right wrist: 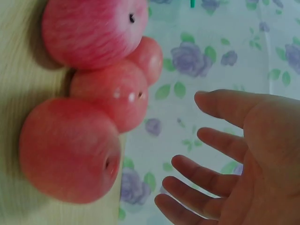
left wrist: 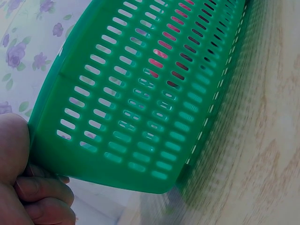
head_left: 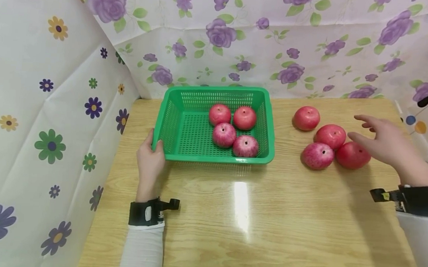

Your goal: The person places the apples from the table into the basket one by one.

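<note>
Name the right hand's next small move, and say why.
Probably lower the right hand to the rightmost red apple: it holds nothing, that apple is closest, and the left hand grips the green basket, where four other apples lie.

Purple-rose sheeting [head_left: 239, 57] backs the wood-grain worktop [head_left: 285, 228]; daisy-print sheeting [head_left: 25, 105] lines its left, dotted sheeting [head_left: 427, 119] its right
</note>
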